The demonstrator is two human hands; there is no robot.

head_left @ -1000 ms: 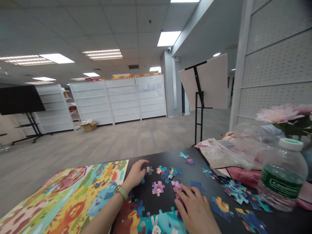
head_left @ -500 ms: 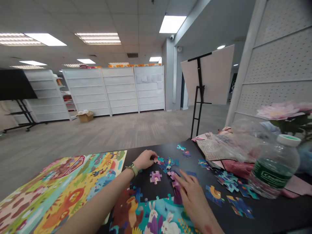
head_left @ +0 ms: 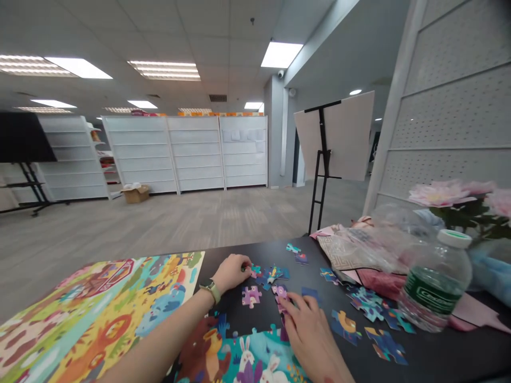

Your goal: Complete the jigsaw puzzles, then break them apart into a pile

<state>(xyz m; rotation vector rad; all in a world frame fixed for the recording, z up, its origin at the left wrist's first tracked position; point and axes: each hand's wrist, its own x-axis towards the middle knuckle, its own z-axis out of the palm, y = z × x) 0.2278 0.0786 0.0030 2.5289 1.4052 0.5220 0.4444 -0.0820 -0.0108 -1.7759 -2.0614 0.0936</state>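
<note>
My left hand (head_left: 232,272), with a watch on the wrist, has its fingers curled in a pinch at the left end of a cluster of blue and teal puzzle pieces (head_left: 273,273). A pinkish-teal puzzle piece (head_left: 255,272) is at its fingertips. My right hand (head_left: 310,327) lies palm down with fingers apart, the index fingertip touching a purple puzzle piece (head_left: 280,291). Between the hands lies a loose lilac puzzle piece (head_left: 251,296). Nearest me is an assembled puzzle section (head_left: 243,354) with rabbits and a bear, partly covered by my right hand.
A colourful animal picture sheet (head_left: 120,314) covers the left of the black table (head_left: 375,348). Loose puzzle pieces (head_left: 346,326) are scattered right of my hand. A water bottle (head_left: 437,282), plastic wrapping (head_left: 371,242) and pink flowers (head_left: 443,192) stand at the right. An easel (head_left: 322,159) is beyond.
My right hand's fingers have drawn lower and closer over the purple piece, less stretched forward. My left hand stays at the cluster's left end. The view has tilted slightly.
</note>
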